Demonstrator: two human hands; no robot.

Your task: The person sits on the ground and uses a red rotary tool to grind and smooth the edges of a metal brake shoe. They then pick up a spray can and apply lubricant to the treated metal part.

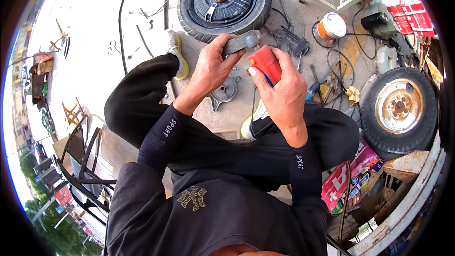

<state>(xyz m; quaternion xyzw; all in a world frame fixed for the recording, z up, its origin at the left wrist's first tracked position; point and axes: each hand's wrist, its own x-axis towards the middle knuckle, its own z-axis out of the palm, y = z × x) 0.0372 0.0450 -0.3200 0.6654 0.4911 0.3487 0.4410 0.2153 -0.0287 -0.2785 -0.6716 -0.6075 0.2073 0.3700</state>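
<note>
My left hand [211, 68] is closed around a flat, grey, slightly curved piece [233, 44], thumb below it and fingers above. A red handheld rotary grinder [265, 59] with an orange-yellow button is gripped in my right hand [284, 90]. Its rounded grey tip [252, 41] meets or overlaps the right end of the grey piece; whether it touches cannot be made out. On the ground under my hands lies a round metal cover plate [226, 90] with projecting lugs. A hub-motor wheel [186, 22] with a sprocket lies flat just beyond my hands.
A white and orange tub [332, 25] stands at the far right, near a wooden stool [336, 4]. Cables and loose tools, including a black one [301, 46], are strewn right of the wheel. Another tyre with a rusty rim [399, 105] rests at right. A folding chair [80, 166] stands left.
</note>
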